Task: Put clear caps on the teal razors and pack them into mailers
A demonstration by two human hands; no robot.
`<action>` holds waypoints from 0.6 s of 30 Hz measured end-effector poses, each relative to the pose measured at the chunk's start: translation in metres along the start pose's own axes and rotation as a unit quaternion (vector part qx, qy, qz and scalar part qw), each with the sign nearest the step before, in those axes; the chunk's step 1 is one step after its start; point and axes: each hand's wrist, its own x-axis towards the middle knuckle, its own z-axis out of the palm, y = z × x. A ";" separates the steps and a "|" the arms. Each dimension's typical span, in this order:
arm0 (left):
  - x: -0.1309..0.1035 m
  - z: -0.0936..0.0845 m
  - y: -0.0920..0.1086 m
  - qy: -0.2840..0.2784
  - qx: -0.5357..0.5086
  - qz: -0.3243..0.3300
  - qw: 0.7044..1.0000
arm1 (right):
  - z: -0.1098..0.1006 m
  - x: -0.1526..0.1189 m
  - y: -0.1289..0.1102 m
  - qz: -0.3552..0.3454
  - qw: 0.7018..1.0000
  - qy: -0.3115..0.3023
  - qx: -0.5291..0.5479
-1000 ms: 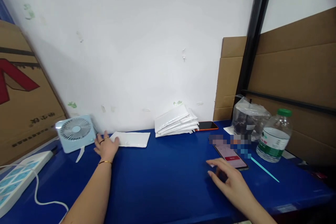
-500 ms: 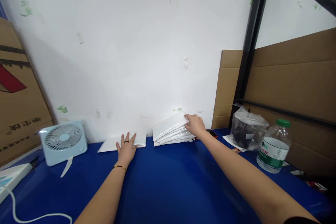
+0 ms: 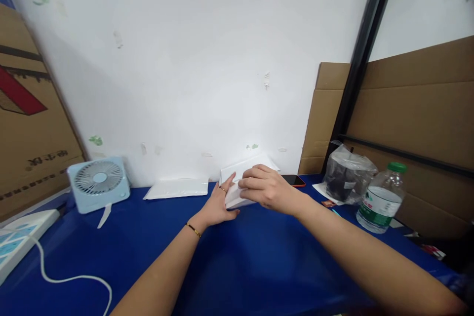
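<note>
At the foot of the wall leans a stack of white padded mailers (image 3: 246,164), partly hidden by both hands. My right hand (image 3: 269,188) has its fingers curled together over the near side of the stack and closes on the edge of a white padded mailer (image 3: 237,198). Against the left end of the same stack rests my left hand (image 3: 218,205), thumb and fingers spread apart. Farther left, another flat white mailer (image 3: 177,188) lies by the wall, touched by neither hand.
A light blue fan (image 3: 99,183) stands left, with a white power strip (image 3: 25,239) and its cable nearer me. To the right are a phone (image 3: 294,180), a bagged drink cup (image 3: 346,177) and a green-capped water bottle (image 3: 381,202). Cardboard (image 3: 414,123) flanks the blue table (image 3: 222,266).
My left hand has left the left-hand mailer and moved right to the stack. My right hand has come from the stack's far right corner to its near side. The view has shifted slightly.
</note>
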 end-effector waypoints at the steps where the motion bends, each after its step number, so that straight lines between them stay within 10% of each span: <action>1: -0.001 0.000 0.003 -0.027 -0.024 0.010 0.999 | -0.008 -0.006 -0.002 0.006 1.000 -0.014 0.012; 8: -0.005 -0.006 0.024 -0.158 -0.069 0.002 0.985 | -0.007 -0.082 -0.003 0.162 0.981 0.028 0.102; 18: 0.006 -0.038 0.037 -0.222 0.392 0.039 0.892 | 0.065 -0.156 -0.021 0.456 0.852 0.082 0.243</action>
